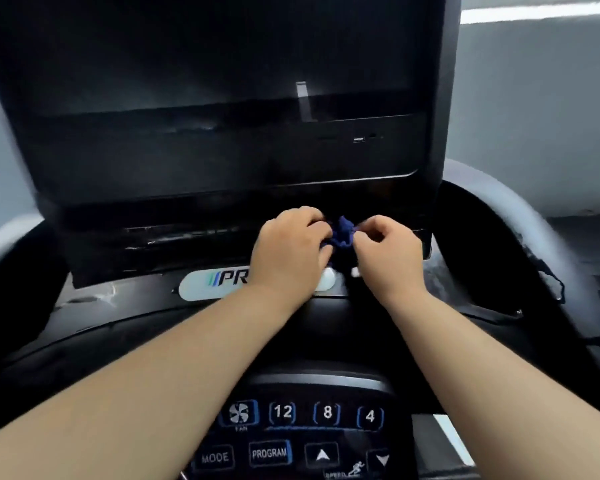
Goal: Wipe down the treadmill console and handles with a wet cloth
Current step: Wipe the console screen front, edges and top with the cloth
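Console (pixel 222 157): a large black unit is seen beyond both hands and rises above them. Its lower ledge lies just past the fingertips.
Screen (pixel 205 57): a dark, blank panel fills the upper console, well above both hands.
Right handle (pixel 510 220): a grey curved bar is seen out to the right of the right hand, apart from it.
Left handle (pixel 4 244): a grey bar is seen far to the left of the left hand, blurred.
Panel (pixel 291 438): buttons marked 12, 8, 4, MODE and PROGRAM are set well back from the hands, between the forearms.
Left hand (pixel 291 251): it is turned palm down, and its fingers are curled into the cloth.
Right hand (pixel 388 254): the cloth's right side is pinched by the thumb and curled fingers.
Badge (pixel 208 284): a white oval plate lies beneath the left wrist and is partly covered by it.
Cloth (pixel 343 233): a dark blue, bunched cloth is held between the two hands at the console's lower ledge. Contact with the ledge cannot be told.
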The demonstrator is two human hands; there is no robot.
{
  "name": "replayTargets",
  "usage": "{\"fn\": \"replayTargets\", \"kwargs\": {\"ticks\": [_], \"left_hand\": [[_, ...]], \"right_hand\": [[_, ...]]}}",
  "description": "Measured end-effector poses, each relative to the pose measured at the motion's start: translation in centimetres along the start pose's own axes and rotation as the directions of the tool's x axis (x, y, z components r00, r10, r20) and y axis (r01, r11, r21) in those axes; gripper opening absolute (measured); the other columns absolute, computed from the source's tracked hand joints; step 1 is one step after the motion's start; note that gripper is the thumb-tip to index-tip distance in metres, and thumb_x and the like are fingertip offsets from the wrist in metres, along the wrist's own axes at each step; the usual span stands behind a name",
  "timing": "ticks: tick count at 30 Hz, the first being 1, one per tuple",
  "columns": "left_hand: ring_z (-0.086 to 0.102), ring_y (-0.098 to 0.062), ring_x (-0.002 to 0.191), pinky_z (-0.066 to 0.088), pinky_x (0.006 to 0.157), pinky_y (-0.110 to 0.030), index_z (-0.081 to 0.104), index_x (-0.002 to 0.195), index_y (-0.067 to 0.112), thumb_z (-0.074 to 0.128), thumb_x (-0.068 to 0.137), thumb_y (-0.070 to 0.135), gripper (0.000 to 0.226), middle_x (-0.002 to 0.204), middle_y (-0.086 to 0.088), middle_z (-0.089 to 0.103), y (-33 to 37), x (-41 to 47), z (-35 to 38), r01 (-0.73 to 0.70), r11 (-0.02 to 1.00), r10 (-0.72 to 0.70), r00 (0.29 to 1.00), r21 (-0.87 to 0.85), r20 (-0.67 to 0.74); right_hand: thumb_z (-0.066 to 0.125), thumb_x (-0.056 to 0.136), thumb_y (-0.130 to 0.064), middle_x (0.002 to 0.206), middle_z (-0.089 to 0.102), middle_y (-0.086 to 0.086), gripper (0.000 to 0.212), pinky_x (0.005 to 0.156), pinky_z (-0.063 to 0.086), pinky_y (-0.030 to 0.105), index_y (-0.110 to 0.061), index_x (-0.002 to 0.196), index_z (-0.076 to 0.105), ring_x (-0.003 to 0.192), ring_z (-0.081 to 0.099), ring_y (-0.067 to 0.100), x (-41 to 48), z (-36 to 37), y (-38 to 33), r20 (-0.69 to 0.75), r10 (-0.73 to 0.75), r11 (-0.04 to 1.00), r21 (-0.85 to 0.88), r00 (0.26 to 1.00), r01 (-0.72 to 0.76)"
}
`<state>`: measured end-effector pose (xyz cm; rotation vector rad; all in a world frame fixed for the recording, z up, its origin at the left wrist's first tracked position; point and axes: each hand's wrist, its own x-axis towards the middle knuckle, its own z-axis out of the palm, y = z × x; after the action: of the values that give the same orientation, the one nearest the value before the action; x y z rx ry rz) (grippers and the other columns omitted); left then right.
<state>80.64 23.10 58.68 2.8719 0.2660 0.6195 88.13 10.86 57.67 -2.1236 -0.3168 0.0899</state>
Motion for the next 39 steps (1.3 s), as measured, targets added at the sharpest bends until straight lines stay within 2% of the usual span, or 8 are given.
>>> {"fn": "replayTargets", "kwargs": {"ticks": [4,7,11,19,24,30,34,39], "left_hand": [[0.06,-0.023,0.083,0.045,0.067,-0.032,0.073,0.081,0.024,0.064,0.072,0.028,0.013,0.09,0.007,0.069,-2.9,-1.6,-1.7,-0.112,0.988,0.117,0.992,0.108,-0.041],[0.053,-0.017,0.094,0.03,0.08,-0.035,0.072,0.081,0.031,0.066,0.076,0.031,0.008,0.095,0.015,0.069,-8.4,-4.7,-4.5,0.09,0.97,-0.071,0.993,0.226,-0.093],[0.057,-0.029,0.095,0.042,0.083,-0.036,0.075,0.091,0.018,0.071,0.081,0.021,0.011,0.104,0.005,0.07,-11.6,-6.7,-7.1,0.292,0.94,-0.301,0.953,0.176,0.03],[0.055,-0.024,0.092,0.05,0.076,-0.041,0.075,0.089,0.019,0.063,0.084,0.024,0.014,0.097,0.006,0.067,-4.1,-1.5,-2.5,-0.045,0.997,0.049,0.996,-0.057,0.072],[0.054,-0.024,0.096,0.05,0.08,-0.041,0.076,0.092,0.023,0.067,0.085,0.025,0.012,0.107,0.009,0.068,-11.6,-4.3,-5.3,-0.067,0.997,0.069,0.995,-0.03,0.078],[0.061,-0.026,0.091,0.042,0.083,-0.027,0.078,0.082,0.019,0.081,0.072,0.017,0.011,0.101,0.004,0.072,-21.6,-11.6,-11.4,0.106,0.987,-0.124,0.981,0.123,0.148],[0.062,-0.025,0.094,0.041,0.087,-0.026,0.078,0.086,0.017,0.08,0.073,0.015,0.013,0.102,0.003,0.072,-24.5,-14.9,-12.0,0.175,0.978,-0.189,0.974,0.112,0.128],[0.065,-0.025,0.087,0.043,0.083,-0.023,0.077,0.08,0.016,0.059,0.077,0.024,0.02,0.097,0.001,0.072,-20.2,-10.7,-8.7,-0.089,0.995,0.089,0.996,-0.054,-0.012]], "right_hand": [[0.055,0.077,-0.013,0.071,0.063,-0.007,0.012,0.059,0.036,0.013,-0.02,0.07,0.062,0.067,0.054,0.007,-0.2,0.2,0.0,0.027,-0.035,0.999,-0.037,0.999,0.036],[0.053,0.08,-0.015,0.078,0.063,-0.007,0.014,0.059,0.034,0.011,-0.022,0.074,0.063,0.072,0.055,0.004,-0.5,0.2,-0.1,0.056,-0.031,0.997,-0.063,0.998,0.035],[0.052,0.083,-0.014,0.086,0.06,-0.003,0.013,0.058,0.028,0.006,-0.022,0.078,0.062,0.073,0.05,0.007,-1.0,0.2,-0.4,0.055,-0.072,0.984,-0.158,0.996,0.08],[0.05,0.084,-0.01,0.093,0.062,-0.005,0.022,0.076,0.034,0.02,-0.02,0.09,0.069,0.086,0.052,0.009,-1.5,1.2,-1.7,0.051,-0.098,0.977,-0.185,0.994,0.106],[0.048,0.082,-0.011,0.07,0.064,-0.01,0.026,0.057,0.04,0.02,-0.027,0.082,0.069,0.054,0.054,0.005,-2.9,3.1,-4.1,0.034,-0.051,0.989,-0.138,0.998,0.055],[0.048,0.083,-0.015,0.071,0.065,-0.011,0.026,0.048,0.037,0.015,-0.03,0.087,0.07,0.045,0.051,0.002,-4.7,7.4,-10.4,0.346,-0.071,0.955,-0.248,0.935,0.164],[0.05,0.085,-0.014,0.092,0.067,-0.011,0.027,0.071,0.041,0.02,-0.026,0.095,0.071,0.08,0.057,0.006,-6.7,10.3,-11.4,0.307,-0.125,0.911,-0.34,0.943,0.232],[0.052,0.084,-0.013,0.098,0.067,-0.005,0.025,0.078,0.04,0.024,-0.022,0.097,0.07,0.094,0.058,0.015,-8.2,12.2,-11.7,0.256,-0.164,0.89,-0.379,0.953,0.255]]}}
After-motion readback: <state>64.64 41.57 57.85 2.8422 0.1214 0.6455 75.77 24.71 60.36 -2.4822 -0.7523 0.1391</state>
